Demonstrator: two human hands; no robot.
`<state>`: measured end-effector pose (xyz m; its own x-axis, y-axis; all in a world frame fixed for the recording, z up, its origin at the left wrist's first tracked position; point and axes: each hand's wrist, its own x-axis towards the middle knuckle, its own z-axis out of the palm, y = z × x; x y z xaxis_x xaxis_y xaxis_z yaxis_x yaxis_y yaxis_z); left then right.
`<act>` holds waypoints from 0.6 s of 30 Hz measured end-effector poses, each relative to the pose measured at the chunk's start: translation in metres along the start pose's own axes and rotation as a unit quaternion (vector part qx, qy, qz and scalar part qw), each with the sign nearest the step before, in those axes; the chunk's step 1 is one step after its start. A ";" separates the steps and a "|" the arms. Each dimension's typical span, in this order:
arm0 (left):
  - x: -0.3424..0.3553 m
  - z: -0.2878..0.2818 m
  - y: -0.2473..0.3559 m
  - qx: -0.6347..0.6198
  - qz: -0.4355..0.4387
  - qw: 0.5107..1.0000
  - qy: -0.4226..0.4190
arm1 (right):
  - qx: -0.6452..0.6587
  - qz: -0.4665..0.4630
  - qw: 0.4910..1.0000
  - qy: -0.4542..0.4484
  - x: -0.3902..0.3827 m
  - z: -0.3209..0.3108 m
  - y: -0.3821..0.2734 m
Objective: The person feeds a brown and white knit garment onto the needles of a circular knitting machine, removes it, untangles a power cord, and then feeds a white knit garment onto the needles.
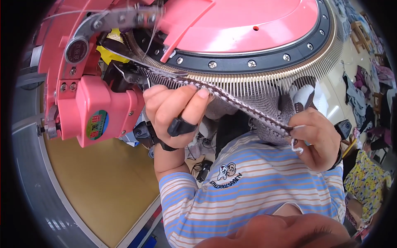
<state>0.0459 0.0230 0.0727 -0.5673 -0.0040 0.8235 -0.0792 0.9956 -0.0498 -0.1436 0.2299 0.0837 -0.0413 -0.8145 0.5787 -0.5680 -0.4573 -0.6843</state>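
Note:
A pink circular linking machine [231, 22] has a ring of metal needles [244, 84] round its dark, screwed band. A knitted strip [248, 106], dark brown and pale, runs along the needles at left and slants down to the right, with grey knitted fabric [269, 120] hanging beneath. My left hand [173, 115], wearing a black ring-like device, has its fingertips closed on the strip at the needle tips, beside the machine's head. My right hand [312, 136] grips the strip's right end, where a short pale yarn tail dangles.
The machine's pink housing [105, 107] and metal arm [124, 16] stand at left, above a tan board [95, 165] bordered by a rail. Piles of clothes [362, 182] and wooden stools [359, 35] lie along the right. Cables and dark items show below the machine.

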 end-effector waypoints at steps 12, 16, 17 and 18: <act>-0.004 0.003 -0.002 -0.012 0.056 0.998 0.038 | 0.336 0.138 0.932 0.019 -0.014 0.012 -0.011; -0.004 0.006 -0.002 0.025 0.080 0.996 0.043 | 0.334 0.163 0.925 0.077 -0.018 0.013 -0.011; -0.002 0.007 -0.003 0.023 0.080 0.995 0.046 | 0.335 0.163 0.925 0.073 -0.017 0.012 -0.010; 0.000 0.007 -0.003 0.020 0.077 0.995 0.054 | 0.334 0.162 0.927 0.059 -0.017 0.012 -0.010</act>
<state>0.0402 0.0197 0.0686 -0.4834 0.1615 0.8604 -0.0320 0.9789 -0.2017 -0.1278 0.2439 0.0759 -0.2332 -0.9212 0.3115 0.1234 -0.3458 -0.9302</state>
